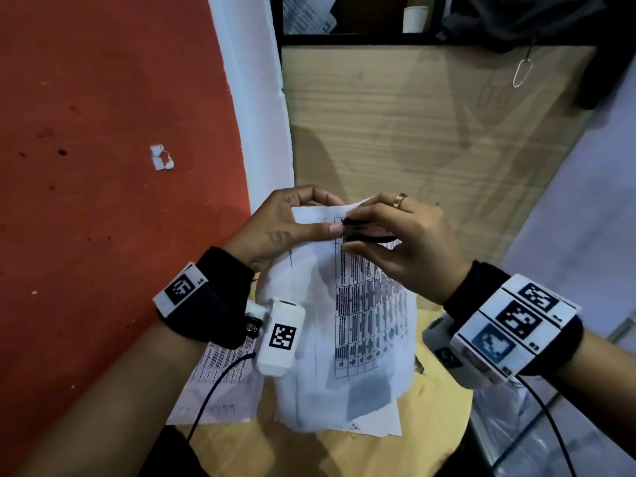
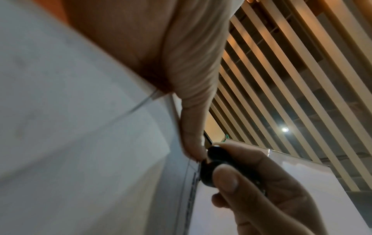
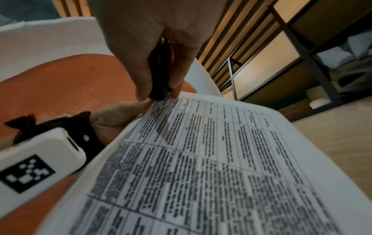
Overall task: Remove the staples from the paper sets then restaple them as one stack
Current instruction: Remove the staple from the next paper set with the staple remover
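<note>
Paper set held up off the worktop, printed table facing the person, long axis running from the top corner near the hands down toward the lap. Top edge is at the far end, bottom edge hangs free above more sheets lying on the worktop.

Key relation: the stapled corner sits at the upper left of the set, directly between the two hands. Left hand pinches that corner, thumb on the front face, fingers curled behind. Right hand is clamped on a black remover, fingers above and thumb below, nose pointing left at the left thumb tip. In the left wrist view the remover touches or nearly touches the thumb tip at the paper edge. In the right wrist view its tip meets the top corner of the page.

Staple itself not resolved in any view; hidden under the remover nose or too small to tell.

Paper look: white sheets, dense black table print in columns, several leaves; a back leaf curls away behind the top edge. Sheets bow and sag below the grip, so limp, thin stock.

Judgement: step in hand is pulling a staple from this set. The right hand is the working one; the left only steadies the corner. Risk is tearing the corner.
</note>
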Motion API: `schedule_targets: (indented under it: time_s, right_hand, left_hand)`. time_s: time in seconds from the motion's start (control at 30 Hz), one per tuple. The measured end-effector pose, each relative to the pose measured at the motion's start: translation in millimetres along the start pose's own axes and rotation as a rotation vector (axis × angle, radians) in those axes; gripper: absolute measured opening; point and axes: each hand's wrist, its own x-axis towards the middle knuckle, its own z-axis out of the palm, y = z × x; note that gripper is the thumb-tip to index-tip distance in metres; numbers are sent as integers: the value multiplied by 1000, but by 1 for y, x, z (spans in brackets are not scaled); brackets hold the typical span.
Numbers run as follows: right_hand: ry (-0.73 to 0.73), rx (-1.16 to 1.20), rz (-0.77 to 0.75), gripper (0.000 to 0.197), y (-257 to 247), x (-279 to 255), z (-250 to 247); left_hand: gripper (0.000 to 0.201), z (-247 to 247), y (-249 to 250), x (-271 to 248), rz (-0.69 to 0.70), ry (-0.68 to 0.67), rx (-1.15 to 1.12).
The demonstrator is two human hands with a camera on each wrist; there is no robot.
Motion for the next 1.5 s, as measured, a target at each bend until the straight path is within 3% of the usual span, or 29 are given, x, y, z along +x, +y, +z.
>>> schedule_targets:
  time_s: [0.1,0.3,0.5,0.6,0.83,0.93,1.03,1.17,1.37,1.5]
  right_hand:
    - [1,11,-5,30,0,2,0]
    - [-19,-180,-119,23,2,4,3]
    - [64,-210,-7,21,1,5,6]
    - [38,-207,161,25,10,-10,13]
    - [-290,-162,496,37,29,-55,39]
    - [-409,-180,567,43,30,-57,43]
    - [-356,-99,563,44,35,-52,38]
    - [-225,62,387,41,38,-33,24]
    - [-508,100,367,45,42,5,4]
    - [-532,107,372,46,36,11,1]
  left_hand:
    - [32,2,0,0,34,33,22]
    - [41,11,-10,3,169,237,191]
    - [31,11,-22,6,193,361,251]
    - [28,3,-26,6,177,367,269]
    - [29,-10,-30,6,106,310,333]
    - [30,-13,-34,8,85,279,344]
    - [28,-16,-37,9,69,257,344]
    - [26,-19,-42,11,70,207,329]
    - [24,-19,-39,9,60,112,318]
    - [29,-22,-37,7,47,136,367]
